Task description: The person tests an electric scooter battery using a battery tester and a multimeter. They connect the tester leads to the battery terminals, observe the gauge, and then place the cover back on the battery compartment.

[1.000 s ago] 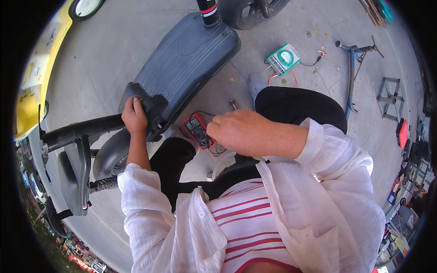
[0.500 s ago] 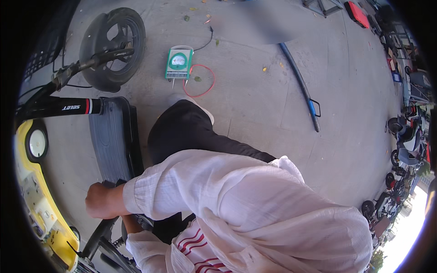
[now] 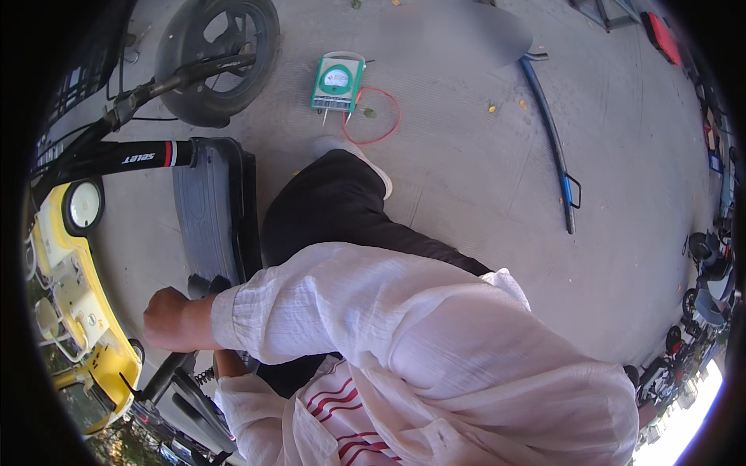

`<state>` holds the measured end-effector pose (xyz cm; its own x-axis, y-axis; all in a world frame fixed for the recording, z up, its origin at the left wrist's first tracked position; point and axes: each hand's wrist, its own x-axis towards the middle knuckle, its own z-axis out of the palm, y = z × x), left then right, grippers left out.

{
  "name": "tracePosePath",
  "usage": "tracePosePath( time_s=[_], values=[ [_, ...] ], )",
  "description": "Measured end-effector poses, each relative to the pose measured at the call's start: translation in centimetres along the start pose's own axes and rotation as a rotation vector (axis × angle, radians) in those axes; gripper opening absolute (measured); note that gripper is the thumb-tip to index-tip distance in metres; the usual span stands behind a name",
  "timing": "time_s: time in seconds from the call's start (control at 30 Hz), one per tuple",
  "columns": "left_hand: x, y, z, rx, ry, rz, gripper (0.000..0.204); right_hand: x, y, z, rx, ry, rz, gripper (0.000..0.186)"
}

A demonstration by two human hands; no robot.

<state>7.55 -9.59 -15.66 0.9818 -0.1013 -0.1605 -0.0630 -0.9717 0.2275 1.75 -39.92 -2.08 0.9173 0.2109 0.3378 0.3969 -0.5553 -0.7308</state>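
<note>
My right hand (image 3: 169, 320), in a white sleeve, reaches across to the left. Its fingers are curled into a closed fist at the rear end of an electric scooter's grey deck (image 3: 206, 206); whatever is in the grip is hidden. Below it, my left forearm (image 3: 228, 363) disappears beneath the right arm, so the left hand and its fingers cannot be seen. A black strut (image 3: 172, 365) and a coil spring (image 3: 204, 377) show close to the hands. The scooter's black stem (image 3: 140, 154) and thick front wheel (image 3: 221, 62) lie farther away.
A green-and-grey dial tester (image 3: 337, 81) with a looped red lead (image 3: 398, 116) lies on the concrete beyond my black-trousered leg (image 3: 326, 206). A blue-and-black bar (image 3: 550, 128) is on the ground to the right. At left stands a yellow vehicle (image 3: 105, 311); several parked scooters (image 3: 703, 303) line the right edge.
The view has shifted, so the tester, bar and scooter sit higher and farther right in the picture. My right fist stays closed near the rear of the deck.
</note>
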Motion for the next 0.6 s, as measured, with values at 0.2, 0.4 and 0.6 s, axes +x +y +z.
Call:
tracePosePath(
  time_s=[0.2,0.4,0.6],
  values=[
    [-0.9,1.0,-0.4,0.034,-0.058,0.026,0.034,0.0,0.7,1.4,0.044,0.024,0.002,0.012],
    [-1.9,8.6,-2.0,-0.067,-0.209,0.054,0.036,-1.4,1.0,0.8,-0.011,-0.102,-0.047,0.015],
    [-1.4,3.8,0.1,0.151,-0.120,0.167,0.064,-3.3,-0.3,3.0,-0.188,-0.390,-0.144,0.019]
  ],
)
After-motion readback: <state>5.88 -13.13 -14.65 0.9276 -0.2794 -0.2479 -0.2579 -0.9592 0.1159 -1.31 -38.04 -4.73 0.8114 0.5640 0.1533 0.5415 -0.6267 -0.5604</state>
